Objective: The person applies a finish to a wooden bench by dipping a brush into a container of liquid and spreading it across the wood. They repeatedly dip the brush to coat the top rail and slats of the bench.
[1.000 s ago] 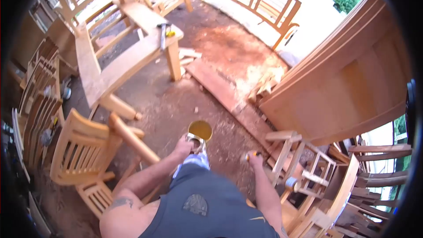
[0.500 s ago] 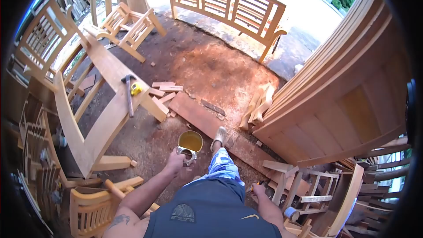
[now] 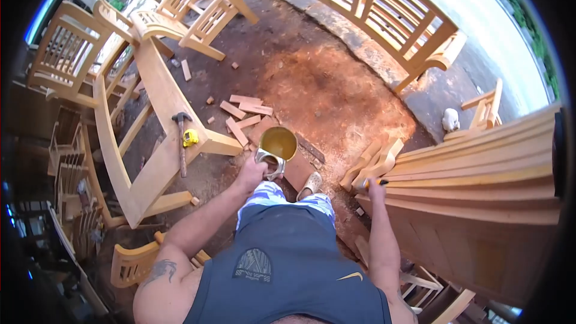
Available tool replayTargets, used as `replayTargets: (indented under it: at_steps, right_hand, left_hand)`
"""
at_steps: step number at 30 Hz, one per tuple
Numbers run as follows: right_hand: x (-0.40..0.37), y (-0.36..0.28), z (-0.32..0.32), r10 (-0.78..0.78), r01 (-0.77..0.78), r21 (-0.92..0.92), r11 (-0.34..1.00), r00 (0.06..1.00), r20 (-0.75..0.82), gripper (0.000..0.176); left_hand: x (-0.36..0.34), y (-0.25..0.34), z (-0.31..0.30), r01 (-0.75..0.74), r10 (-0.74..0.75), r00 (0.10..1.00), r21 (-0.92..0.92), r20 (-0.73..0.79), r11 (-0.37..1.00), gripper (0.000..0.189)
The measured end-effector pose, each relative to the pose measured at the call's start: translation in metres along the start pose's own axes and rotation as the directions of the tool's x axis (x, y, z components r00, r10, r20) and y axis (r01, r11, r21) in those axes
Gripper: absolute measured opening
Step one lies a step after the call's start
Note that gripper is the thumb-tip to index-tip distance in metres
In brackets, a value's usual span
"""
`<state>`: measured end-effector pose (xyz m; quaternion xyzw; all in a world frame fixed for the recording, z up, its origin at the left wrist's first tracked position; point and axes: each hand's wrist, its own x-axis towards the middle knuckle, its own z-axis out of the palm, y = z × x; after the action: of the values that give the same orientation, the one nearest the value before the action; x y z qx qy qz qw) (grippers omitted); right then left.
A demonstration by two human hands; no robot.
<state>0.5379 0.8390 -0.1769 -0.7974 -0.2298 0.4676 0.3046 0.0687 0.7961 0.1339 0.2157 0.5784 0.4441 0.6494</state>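
Observation:
My left hand [image 3: 251, 175] is closed around the silvery handle of a round cup [image 3: 279, 142], held out in front of my waist with amber liquid inside. My right hand [image 3: 377, 191], also closed, grips a small tool [image 3: 383, 183] with a black and yellow handle, probably a paintbrush; its far end is blurred. Just beyond that hand lie curved wooden pieces [image 3: 379, 162] on the ground. To the right of the hand leans a stack of large wooden panels [image 3: 468, 186]. One of my feet, in a pale clog [image 3: 311, 183], shows below the cup.
At left stands an unfinished wooden bench frame [image 3: 157, 84] with a hammer [image 3: 182, 141] and yellow tape measure [image 3: 190, 137] on it. A slatted armchair [image 3: 210, 21] is behind it. A long slatted bench [image 3: 384, 15] stands at the back. Wood offcuts [image 3: 240, 108] litter the ground.
I have moved forward, with the view shifting toward the offcuts and panels. My right hand has risen from beside my hip to the panels' near edge. The cup stays in my left hand.

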Motion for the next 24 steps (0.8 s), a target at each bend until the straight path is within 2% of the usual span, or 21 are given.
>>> replayTargets:
  at_steps: [2,3,4,5,8,9,12,13,16,20,21,24]
  right_hand:
    - [-0.043,-0.139,0.016,-0.184,0.155,0.134,0.979,0.954,0.238,0.038]
    - [-0.053,-0.186,0.025,-0.265,0.220,0.176,0.959,0.917,0.297,0.035]
    - [-0.062,-0.226,0.033,-0.345,0.280,0.223,0.934,0.872,0.348,0.032]
    - [-0.080,-0.269,0.041,-0.414,0.329,0.269,0.905,0.825,0.385,0.033]
    - [-0.131,-0.375,0.066,-0.558,0.432,0.355,0.829,0.675,0.483,0.033]
    - [-0.145,-0.403,0.076,-0.592,0.460,0.374,0.806,0.623,0.511,0.033]
    - [-0.170,-0.463,0.118,-0.590,0.498,0.338,0.799,0.541,0.599,0.033]
    - [-0.175,-0.479,0.134,-0.593,0.539,0.302,0.786,0.521,0.614,0.030]
    - [-0.192,-0.526,0.191,-0.548,0.705,0.057,0.707,0.495,0.674,0.027]
    - [-0.186,-0.565,0.267,-0.518,0.781,-0.052,0.623,0.461,0.721,0.028]
    - [-0.190,-0.575,0.284,-0.606,0.871,-0.040,0.489,0.372,0.703,0.025]
    - [-0.184,-0.593,0.333,-0.640,0.967,-0.104,0.234,0.234,0.731,0.023]
  left_hand:
    - [0.027,0.022,0.008,-0.013,0.013,1.000,-0.025,-0.006,1.000,0.059]
    - [0.038,0.037,0.014,-0.022,0.022,1.000,-0.020,0.001,1.000,0.060]
    - [0.050,0.048,0.018,-0.032,0.032,0.999,-0.013,0.009,0.999,0.061]
    - [0.069,0.049,0.016,-0.076,0.077,0.997,-0.088,0.011,0.993,0.063]
    - [0.107,0.074,0.016,-0.137,0.139,0.990,-0.056,0.024,0.989,0.064]
    - [0.119,0.084,0.010,-0.092,0.095,0.993,-0.052,0.065,0.994,0.068]
    - [0.155,0.113,0.001,-0.073,0.073,0.995,-0.002,0.075,0.997,0.069]
    - [0.177,0.112,-0.007,-0.041,0.045,0.996,-0.049,0.077,0.998,0.073]
    - [0.210,0.144,-0.030,0.017,-0.008,0.988,-0.057,0.155,0.998,0.079]
    - [0.240,0.204,-0.053,0.026,-0.032,0.987,0.040,0.154,0.999,0.082]
    - [0.252,0.212,-0.063,0.005,-0.018,0.987,0.082,0.161,0.997,0.080]
    - [0.284,0.235,-0.084,-0.035,0.014,0.981,0.103,0.191,0.994,0.084]
